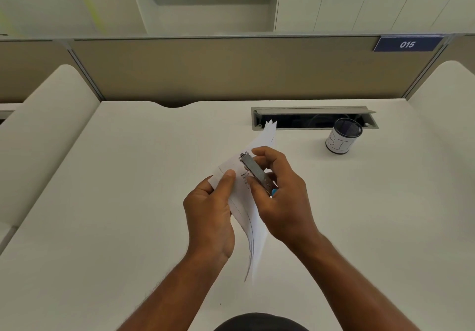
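Gripping a metal stapler between thumb and curled fingers, the right hand holds it against the top corner of a sheaf of papers above the white desk. The left hand pinches the sheaf's near edge, thumb pressed flat on the top sheet just beside the stapler. A mesh pen cup with a handwritten label stands well apart at the far right, beside the open cable tray.
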Tool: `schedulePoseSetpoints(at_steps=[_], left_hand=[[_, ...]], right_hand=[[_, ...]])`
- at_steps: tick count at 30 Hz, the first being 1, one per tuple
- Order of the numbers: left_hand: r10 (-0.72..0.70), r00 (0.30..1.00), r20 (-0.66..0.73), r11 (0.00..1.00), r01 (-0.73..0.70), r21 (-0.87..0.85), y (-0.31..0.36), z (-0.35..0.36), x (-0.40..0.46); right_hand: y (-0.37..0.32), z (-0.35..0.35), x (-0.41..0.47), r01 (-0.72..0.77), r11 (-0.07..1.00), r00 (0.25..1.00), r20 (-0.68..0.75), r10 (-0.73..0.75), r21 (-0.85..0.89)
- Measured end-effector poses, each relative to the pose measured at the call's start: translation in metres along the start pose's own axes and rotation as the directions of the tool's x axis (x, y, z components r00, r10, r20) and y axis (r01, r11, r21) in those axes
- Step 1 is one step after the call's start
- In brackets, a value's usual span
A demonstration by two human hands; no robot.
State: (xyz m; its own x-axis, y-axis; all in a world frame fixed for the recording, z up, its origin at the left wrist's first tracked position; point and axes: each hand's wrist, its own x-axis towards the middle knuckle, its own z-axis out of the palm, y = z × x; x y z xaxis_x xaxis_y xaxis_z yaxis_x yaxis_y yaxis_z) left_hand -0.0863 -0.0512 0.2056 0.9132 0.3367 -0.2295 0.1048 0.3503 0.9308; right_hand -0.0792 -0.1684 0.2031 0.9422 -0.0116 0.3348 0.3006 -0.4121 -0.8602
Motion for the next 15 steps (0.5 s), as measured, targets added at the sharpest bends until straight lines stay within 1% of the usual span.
schedulePoseSetpoints(at_steps=[4, 6, 11, 15], left_hand=[[0.055, 0.998, -0.004, 0.997, -0.054, 0.059, -0.0010, -0.0005, -0.0016], [0.076, 0.997, 0.003, 0.994, -0.076, 0.074, -0.0008, -0.0011, -0.0024], [0.100, 0.995, 0.024, 0.987, -0.102, 0.123, -0.0018, -0.0019, -0.0038], [0.124, 0.990, 0.071, 0.982, -0.133, 0.137, 0.0000, -0.0010, -0.0056]], right_hand=[[0.0013, -0.0030, 0.0053, 0.023, 0.996, 0.994, 0.105, -0.014, -0.082], [0.0024, -0.0044, 0.0060, 0.043, 0.994, 0.991, 0.130, -0.030, -0.096], [0.0053, -0.0065, 0.0092, 0.080, 0.987, 0.989, 0.137, -0.061, -0.139], [0.0063, -0.0073, 0.0100, 0.077, 0.990, 0.990, 0.129, -0.061, -0.119]])
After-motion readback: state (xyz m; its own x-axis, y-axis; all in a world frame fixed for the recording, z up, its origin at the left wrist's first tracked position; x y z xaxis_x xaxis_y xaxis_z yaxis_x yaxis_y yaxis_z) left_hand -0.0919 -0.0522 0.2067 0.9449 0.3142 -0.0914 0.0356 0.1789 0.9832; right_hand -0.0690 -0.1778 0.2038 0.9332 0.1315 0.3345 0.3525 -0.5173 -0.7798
